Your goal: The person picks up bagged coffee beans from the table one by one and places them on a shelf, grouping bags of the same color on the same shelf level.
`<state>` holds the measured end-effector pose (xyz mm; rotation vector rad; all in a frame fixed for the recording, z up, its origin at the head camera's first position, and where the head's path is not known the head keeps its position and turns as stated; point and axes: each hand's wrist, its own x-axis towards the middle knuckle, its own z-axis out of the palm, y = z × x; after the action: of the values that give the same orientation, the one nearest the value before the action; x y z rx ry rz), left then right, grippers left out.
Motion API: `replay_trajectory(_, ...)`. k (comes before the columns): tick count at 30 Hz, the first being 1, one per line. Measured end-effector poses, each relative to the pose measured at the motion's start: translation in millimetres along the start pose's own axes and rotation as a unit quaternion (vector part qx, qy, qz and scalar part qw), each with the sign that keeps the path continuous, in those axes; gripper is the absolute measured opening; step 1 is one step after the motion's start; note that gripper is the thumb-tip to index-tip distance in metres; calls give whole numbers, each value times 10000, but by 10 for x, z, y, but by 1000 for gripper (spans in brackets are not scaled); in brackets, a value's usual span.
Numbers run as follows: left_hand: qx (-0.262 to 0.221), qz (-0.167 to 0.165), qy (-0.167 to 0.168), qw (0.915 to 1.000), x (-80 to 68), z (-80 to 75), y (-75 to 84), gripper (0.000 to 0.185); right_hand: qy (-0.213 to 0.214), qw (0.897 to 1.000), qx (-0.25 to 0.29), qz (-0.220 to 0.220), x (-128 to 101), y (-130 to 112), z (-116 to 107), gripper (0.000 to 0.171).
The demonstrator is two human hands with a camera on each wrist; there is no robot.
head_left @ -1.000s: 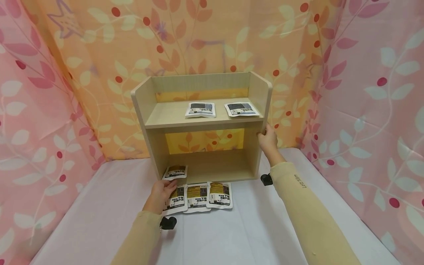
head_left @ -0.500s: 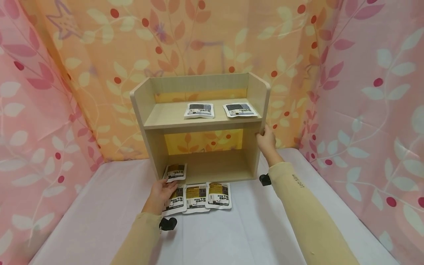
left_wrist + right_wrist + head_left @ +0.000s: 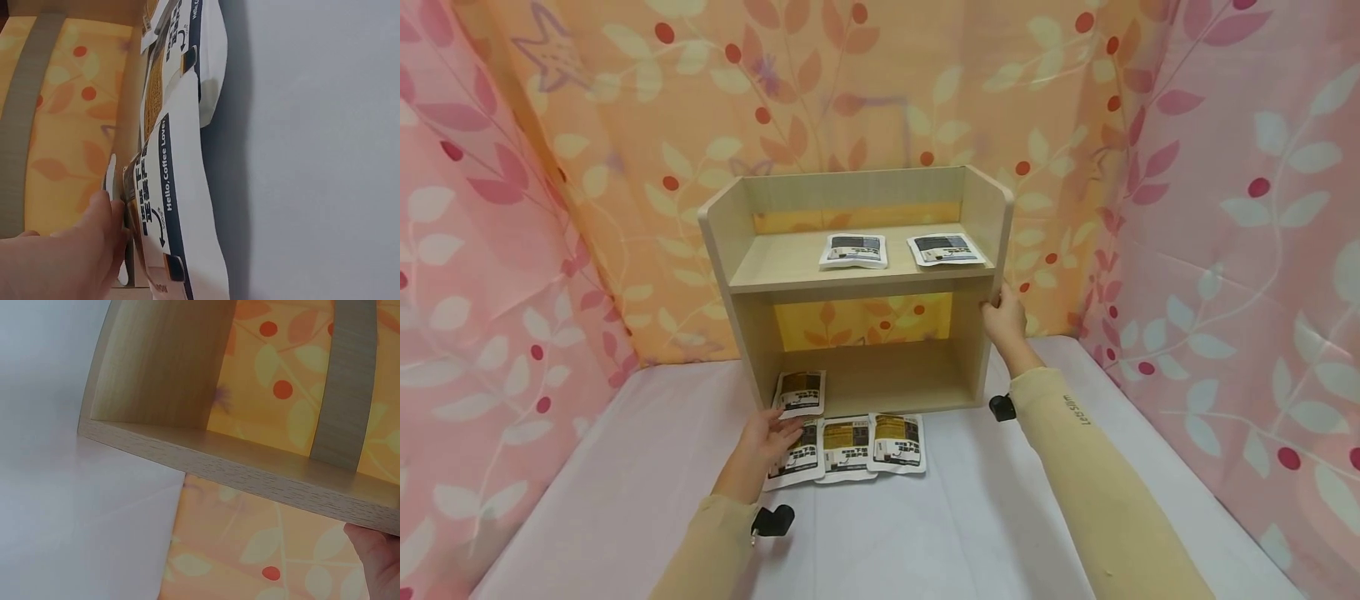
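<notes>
Three coffee sachets lie in a row on the white table (image 3: 1000, 517) just in front of the wooden shelf unit (image 3: 857, 287); the left sachet (image 3: 795, 456), the middle sachet (image 3: 846, 448) and the right sachet (image 3: 897, 442) sit side by side, edges touching or slightly overlapping; a fourth sachet (image 3: 800, 392) lies at the front left corner of the unit's lower compartment, just behind the left one. The person's left hand (image 3: 766, 439) rests on the left sachet with its fingers stretched forward and nearly straight, their tips at the sachet's upper left corner, close under the fourth sachet; the left wrist view shows the fingers (image 3: 94, 231) lying against the edge of a packet printed "Hello, Coffee Lover", pressing rather than curling round it. The right hand (image 3: 1004, 315) is up at the unit's right side panel, just below the level of the upper shelf; its fingers wrap the front edge of that panel, thumb on the inside, gripping the board; the right wrist view catches only a sliver of the hand at the board's edge. Two further sachets lie flat on the upper shelf, one near the middle (image 3: 853, 250) and one towards the right end (image 3: 944, 248), a little apart. Both arms wear beige sleeves; a small black camera mount (image 3: 773, 521) sits at the left wrist; curtains (image 3: 1225, 208) printed with leaves and berries, pink and orange, close in the table on three sides.
</notes>
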<state>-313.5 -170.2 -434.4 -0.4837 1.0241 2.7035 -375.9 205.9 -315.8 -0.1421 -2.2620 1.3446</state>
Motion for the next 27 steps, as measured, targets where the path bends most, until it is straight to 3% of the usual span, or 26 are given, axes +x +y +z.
replay_trajectory(18, 753, 293, -91, 9967, -289, -200, 57, 60, 22, 10000, -24, -88, 9, 30, -10, 38)
replay_trajectory(27, 1960, 549, 348, 9785, -398, -284, 62, 57, -13, 10000, -14, -84, 8, 23, 8, 42)
